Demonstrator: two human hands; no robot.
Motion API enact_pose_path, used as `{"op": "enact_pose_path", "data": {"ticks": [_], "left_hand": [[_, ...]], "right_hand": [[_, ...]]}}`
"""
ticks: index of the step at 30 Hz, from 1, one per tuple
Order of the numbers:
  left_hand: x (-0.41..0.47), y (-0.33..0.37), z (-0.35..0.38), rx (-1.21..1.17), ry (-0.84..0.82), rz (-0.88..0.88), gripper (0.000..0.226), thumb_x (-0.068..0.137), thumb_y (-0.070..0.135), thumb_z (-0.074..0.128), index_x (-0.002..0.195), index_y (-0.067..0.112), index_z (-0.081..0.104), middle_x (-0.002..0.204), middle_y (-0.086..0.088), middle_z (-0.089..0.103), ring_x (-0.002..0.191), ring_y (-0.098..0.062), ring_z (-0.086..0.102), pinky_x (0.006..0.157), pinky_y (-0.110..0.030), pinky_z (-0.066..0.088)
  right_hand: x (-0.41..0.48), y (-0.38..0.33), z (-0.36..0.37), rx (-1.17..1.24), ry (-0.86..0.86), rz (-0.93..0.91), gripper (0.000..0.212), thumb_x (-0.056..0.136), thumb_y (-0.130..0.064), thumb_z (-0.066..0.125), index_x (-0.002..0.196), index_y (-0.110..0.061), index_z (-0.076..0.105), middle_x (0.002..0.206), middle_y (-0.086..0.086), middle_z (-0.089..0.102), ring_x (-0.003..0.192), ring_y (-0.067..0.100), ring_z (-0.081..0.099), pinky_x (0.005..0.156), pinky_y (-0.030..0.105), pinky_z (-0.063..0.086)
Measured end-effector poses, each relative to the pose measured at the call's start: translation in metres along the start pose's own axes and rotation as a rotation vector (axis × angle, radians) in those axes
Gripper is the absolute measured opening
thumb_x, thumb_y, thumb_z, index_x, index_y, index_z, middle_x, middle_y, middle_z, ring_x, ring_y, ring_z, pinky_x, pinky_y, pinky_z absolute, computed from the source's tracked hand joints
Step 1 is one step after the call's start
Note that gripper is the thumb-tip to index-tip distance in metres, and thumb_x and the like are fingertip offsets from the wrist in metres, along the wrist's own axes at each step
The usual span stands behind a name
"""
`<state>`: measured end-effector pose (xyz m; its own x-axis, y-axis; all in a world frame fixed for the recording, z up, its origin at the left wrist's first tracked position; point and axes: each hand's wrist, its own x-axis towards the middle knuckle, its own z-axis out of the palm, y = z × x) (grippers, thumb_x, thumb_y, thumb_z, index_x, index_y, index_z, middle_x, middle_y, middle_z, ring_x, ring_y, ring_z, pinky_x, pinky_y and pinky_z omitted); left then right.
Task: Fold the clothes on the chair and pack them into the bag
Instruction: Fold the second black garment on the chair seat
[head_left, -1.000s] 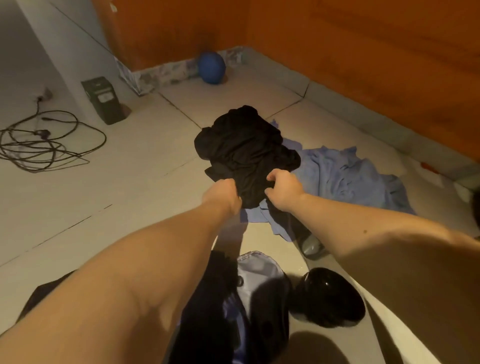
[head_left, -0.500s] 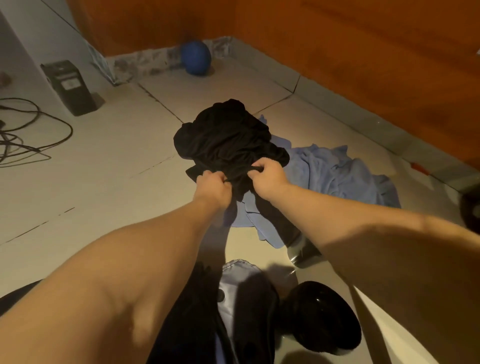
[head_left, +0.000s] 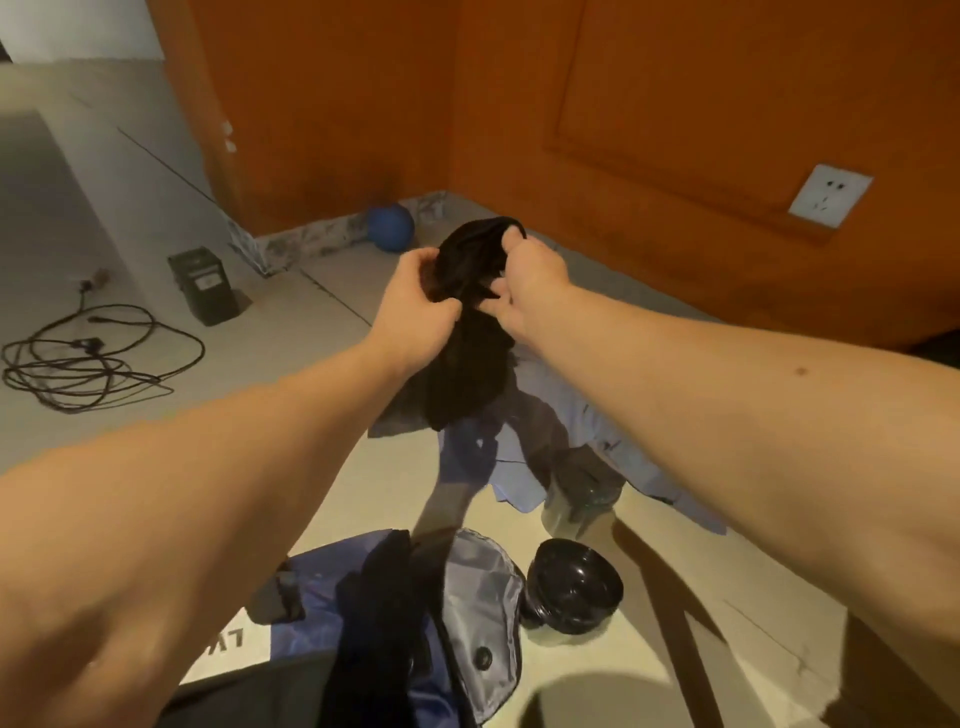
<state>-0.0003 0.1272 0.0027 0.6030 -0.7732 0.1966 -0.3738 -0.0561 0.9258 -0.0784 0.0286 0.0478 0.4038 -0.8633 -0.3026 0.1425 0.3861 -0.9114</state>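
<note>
A black garment hangs bunched in the air in front of me, its lower end reaching the light blue garment spread on the floor. My left hand grips the black cloth from the left. My right hand grips its upper edge from the right. A blue and grey bag lies open on the floor near my body, with dark cloth across it.
A black round lid or bowl and a clear jar stand on the tiled floor right of the bag. A blue ball lies by the orange wall. A coiled cable and a black box are at the left.
Both hands have lifted the black garment off the floor pile and up into the air; it now hangs bunched between them. My view has tilted upward.
</note>
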Motion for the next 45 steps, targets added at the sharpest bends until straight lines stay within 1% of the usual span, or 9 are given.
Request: {"op": "enact_pose_path", "data": {"ticks": [6,13,19,25,30,34,39,42,45], "left_hand": [[-0.031,0.06,-0.041,0.167,-0.033,0.023,0.056,0.099,0.032,0.063,0.149,0.02,0.043,0.142,-0.001,0.055,0.129,-0.021,0.053,0.11,-0.04,0.044],[-0.084,0.141,-0.076,0.193,0.003,0.0,0.019,0.107,0.024,0.05,0.116,0.012,0.062,0.11,-0.008,0.068,0.094,-0.022,0.063,0.068,-0.027,0.042],[-0.088,0.133,-0.072,0.195,0.061,-0.105,0.014,0.104,0.017,0.054,0.113,0.007,0.058,0.108,-0.014,0.065,0.096,-0.028,0.061,0.076,-0.034,0.042],[-0.066,0.096,-0.073,0.212,0.094,-0.145,0.013,0.1,0.017,0.062,0.096,0.013,0.05,0.087,-0.003,0.055,0.08,-0.019,0.052,0.063,-0.029,0.035],[-0.057,0.035,-0.089,0.284,0.02,-0.193,0.034,0.091,0.025,0.076,0.08,0.016,0.045,0.078,-0.004,0.054,0.07,-0.018,0.05,0.058,-0.032,0.035],[-0.06,-0.009,-0.106,0.407,0.053,-0.23,0.031,0.093,0.024,0.073,0.077,0.018,0.046,0.074,-0.001,0.054,0.074,-0.024,0.053,0.06,-0.034,0.035],[-0.042,-0.013,-0.105,0.398,0.165,-0.243,0.018,0.104,0.019,0.048,0.096,0.007,0.058,0.095,-0.015,0.061,0.097,-0.035,0.059,0.078,-0.039,0.041],[-0.024,0.01,-0.094,0.171,0.189,-0.358,0.038,0.108,0.025,0.034,0.124,0.001,0.058,0.122,-0.024,0.062,0.113,-0.039,0.058,0.093,-0.043,0.045],[-0.013,0.032,-0.08,-0.138,0.196,-0.512,0.052,0.108,0.038,0.03,0.145,0.004,0.047,0.121,-0.02,0.061,0.116,-0.036,0.058,0.108,-0.048,0.045]], "right_hand": [[-0.087,-0.064,0.004,0.134,-0.115,0.009,0.045,0.108,-0.027,0.049,0.149,-0.011,0.041,0.144,0.022,0.052,0.122,0.042,0.058,0.096,0.062,0.053],[-0.176,-0.101,0.003,0.114,-0.136,0.014,0.045,0.107,-0.02,0.052,0.149,-0.009,0.04,0.15,0.021,0.046,0.135,0.043,0.05,0.092,0.061,0.053],[-0.171,-0.087,0.003,0.118,-0.085,0.072,0.048,0.106,-0.02,0.053,0.151,-0.01,0.039,0.153,0.019,0.044,0.138,0.041,0.047,0.099,0.061,0.052],[-0.127,-0.055,0.006,0.103,-0.079,0.107,0.048,0.105,-0.022,0.055,0.15,-0.011,0.041,0.152,0.019,0.046,0.134,0.041,0.051,0.097,0.059,0.054],[-0.092,-0.021,0.004,-0.252,0.017,0.112,0.036,0.104,-0.024,0.056,0.135,-0.005,0.052,0.126,0.02,0.064,0.111,0.04,0.065,0.078,0.052,0.062],[-0.062,0.026,-0.011,-0.601,-0.009,0.03,0.042,0.102,-0.029,0.055,0.131,0.0,0.059,0.132,0.024,0.063,0.118,0.04,0.064,0.097,0.055,0.056],[-0.053,0.054,-0.007,-0.838,-0.094,-0.082,0.042,0.106,-0.036,0.053,0.117,0.001,0.069,0.117,0.022,0.07,0.111,0.038,0.064,0.09,0.039,0.051],[-0.05,0.062,-0.004,-0.763,-0.176,-0.072,0.045,0.103,-0.036,0.059,0.128,0.0,0.065,0.125,0.021,0.067,0.12,0.038,0.061,0.099,0.042,0.051],[-0.052,0.072,0.0,-0.669,-0.344,0.066,0.061,0.091,-0.024,0.077,0.146,-0.014,0.051,0.139,0.005,0.061,0.128,0.029,0.058,0.1,0.041,0.049]]}}
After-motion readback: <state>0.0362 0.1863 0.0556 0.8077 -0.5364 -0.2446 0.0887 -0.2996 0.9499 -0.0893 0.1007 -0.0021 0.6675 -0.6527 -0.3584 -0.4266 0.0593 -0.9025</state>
